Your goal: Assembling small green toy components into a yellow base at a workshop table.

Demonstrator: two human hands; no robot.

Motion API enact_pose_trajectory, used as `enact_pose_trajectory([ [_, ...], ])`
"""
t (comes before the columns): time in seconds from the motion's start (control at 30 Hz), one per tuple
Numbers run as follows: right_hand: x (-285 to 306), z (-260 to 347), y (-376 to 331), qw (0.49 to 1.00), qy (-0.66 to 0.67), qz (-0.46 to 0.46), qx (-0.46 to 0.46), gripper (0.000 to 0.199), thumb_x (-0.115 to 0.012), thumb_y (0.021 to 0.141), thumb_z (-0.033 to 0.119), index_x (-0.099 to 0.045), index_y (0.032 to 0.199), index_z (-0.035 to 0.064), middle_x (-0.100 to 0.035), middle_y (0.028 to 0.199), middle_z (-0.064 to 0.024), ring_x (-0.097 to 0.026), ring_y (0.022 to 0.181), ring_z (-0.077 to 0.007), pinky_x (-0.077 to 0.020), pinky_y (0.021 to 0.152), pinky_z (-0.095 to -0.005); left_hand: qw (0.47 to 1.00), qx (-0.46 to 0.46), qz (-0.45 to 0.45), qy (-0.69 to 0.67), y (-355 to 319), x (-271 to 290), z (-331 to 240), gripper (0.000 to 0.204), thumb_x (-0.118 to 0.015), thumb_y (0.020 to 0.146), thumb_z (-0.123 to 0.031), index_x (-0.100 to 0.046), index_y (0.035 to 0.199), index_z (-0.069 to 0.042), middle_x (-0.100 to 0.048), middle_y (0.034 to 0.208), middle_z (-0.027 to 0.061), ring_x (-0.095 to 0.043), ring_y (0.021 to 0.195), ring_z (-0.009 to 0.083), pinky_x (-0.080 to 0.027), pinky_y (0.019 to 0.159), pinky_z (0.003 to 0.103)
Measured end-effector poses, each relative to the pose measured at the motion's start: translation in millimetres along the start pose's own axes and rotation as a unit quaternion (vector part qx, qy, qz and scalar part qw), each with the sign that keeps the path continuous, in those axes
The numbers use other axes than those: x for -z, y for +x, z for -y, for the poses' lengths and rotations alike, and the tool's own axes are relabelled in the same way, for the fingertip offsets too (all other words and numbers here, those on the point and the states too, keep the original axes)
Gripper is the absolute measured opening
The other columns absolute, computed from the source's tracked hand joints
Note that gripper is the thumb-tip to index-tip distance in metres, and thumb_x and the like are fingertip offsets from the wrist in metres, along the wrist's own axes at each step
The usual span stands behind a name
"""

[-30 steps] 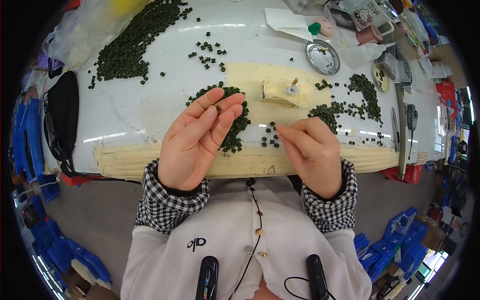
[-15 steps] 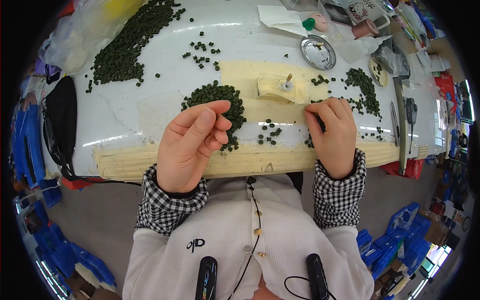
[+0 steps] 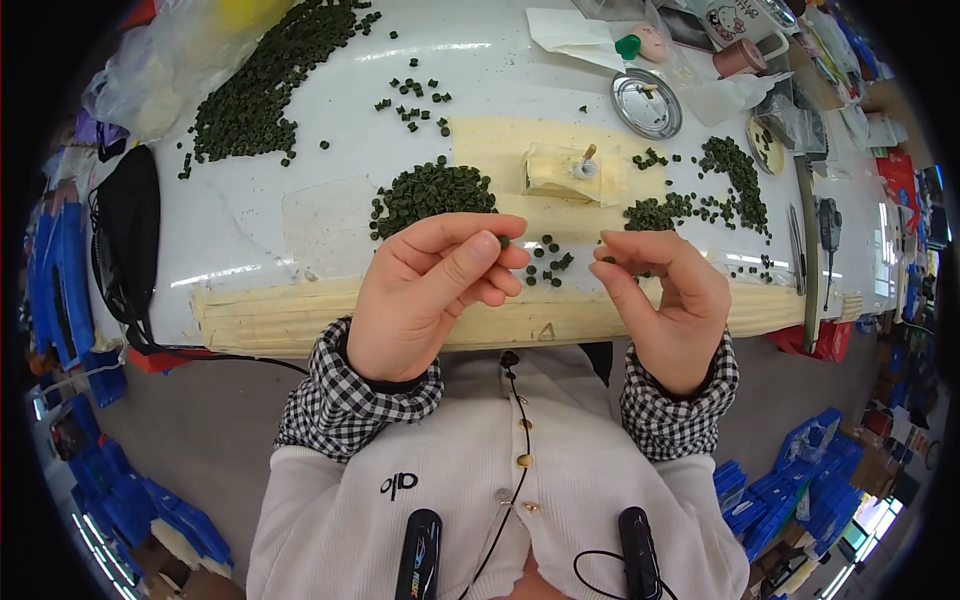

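My left hand (image 3: 425, 285) is raised above the near table edge, pinching a small dark green spool-shaped piece (image 3: 504, 242) between thumb and fingertips. Facing it, my right hand (image 3: 680, 300) pinches another small green piece (image 3: 610, 260); the fingers partly cover it. Beyond the left hand lies a heap of such pieces (image 3: 435, 195), and several loose ones (image 3: 548, 265) lie between the hands. A tape-wrapped block (image 3: 555, 175) with a short upright peg (image 3: 588, 160) stands past them. Behind the right hand is a smaller group of pieces (image 3: 650, 213).
A large pile (image 3: 245, 115) spreads at the far left, beside clear plastic bags (image 3: 150, 85). At the right are a round metal lid (image 3: 646, 104), tweezers (image 3: 797, 235) and a dark-handled tool (image 3: 828, 230). A black mask-like item (image 3: 125, 235) hangs at the left edge.
My right hand has drawn back from the small group behind it, now with a green piece showing in its pinch. My left hand has moved right, toward it, and its piece now shows.
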State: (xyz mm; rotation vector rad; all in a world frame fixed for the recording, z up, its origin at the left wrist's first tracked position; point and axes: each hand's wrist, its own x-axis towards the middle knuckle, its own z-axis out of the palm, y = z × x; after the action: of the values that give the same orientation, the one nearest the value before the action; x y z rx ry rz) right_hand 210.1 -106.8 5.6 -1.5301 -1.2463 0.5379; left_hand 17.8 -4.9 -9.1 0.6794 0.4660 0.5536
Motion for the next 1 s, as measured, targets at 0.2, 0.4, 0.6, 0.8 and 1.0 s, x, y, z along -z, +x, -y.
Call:
enact_pose_trajectory([
  [0.2,-14,1,8,0.991,0.101,0.073,0.048,0.018,-0.067,0.076,-0.007,-0.068,0.093,-0.0018,-0.067,0.085,-0.0107,-0.065,0.078,-0.0157,-0.0512,0.07,-0.0261,1.0,-0.004,0.0,0.03,-2,-5,2,0.022,-0.05,0.096,-0.008,-0.057,0.114,0.002,-0.065,0.102,0.0117,-0.063,0.085,0.0116,-0.053,0.074,0.021],
  [0.4,-22,9,8,0.942,0.302,0.084,-0.12,0.019,-0.061,0.083,-0.007,-0.064,0.101,-0.0069,-0.068,0.092,-0.0135,-0.066,0.09,-0.0183,-0.0535,0.08,-0.027,1.0,-0.008,0.004,0.015,-1,-2,4,0.018,-0.049,0.095,-0.008,-0.056,0.11,0.001,-0.064,0.101,0.0122,-0.064,0.086,0.0136,-0.053,0.074,0.022],
  [0.6,-20,1,8,0.909,0.368,0.096,-0.168,0.019,-0.059,0.085,-0.006,-0.061,0.104,-0.0087,-0.067,0.098,-0.0181,-0.066,0.092,-0.0193,-0.0541,0.084,-0.0291,1.0,-0.006,0.019,0.0,-1,-2,0,0.018,-0.051,0.094,-0.007,-0.054,0.111,0.001,-0.066,0.103,0.0139,-0.066,0.091,0.0166,-0.054,0.08,0.025],
  [0.8,-22,-2,9,0.904,0.371,0.092,-0.191,0.017,-0.059,0.086,-0.004,-0.062,0.102,-0.007,-0.068,0.097,-0.0159,-0.066,0.088,-0.0172,-0.0545,0.08,-0.0276,1.0,-0.02,0.011,0.015,-1,-4,0,0.017,-0.053,0.093,-0.005,-0.054,0.109,0.0,-0.066,0.104,0.0144,-0.066,0.092,0.0169,-0.054,0.08,0.025],
  [1.0,-27,0,6,0.948,0.288,0.048,-0.125,0.012,-0.062,0.085,-0.003,-0.063,0.096,-0.0053,-0.068,0.091,-0.0114,-0.066,0.084,-0.014,-0.0528,0.075,-0.0246,0.993,-0.065,-0.021,0.098,-2,-11,3,0.016,-0.051,0.094,-0.007,-0.052,0.109,-0.001,-0.065,0.107,0.015,-0.065,0.095,0.0189,-0.054,0.082,0.027],
])
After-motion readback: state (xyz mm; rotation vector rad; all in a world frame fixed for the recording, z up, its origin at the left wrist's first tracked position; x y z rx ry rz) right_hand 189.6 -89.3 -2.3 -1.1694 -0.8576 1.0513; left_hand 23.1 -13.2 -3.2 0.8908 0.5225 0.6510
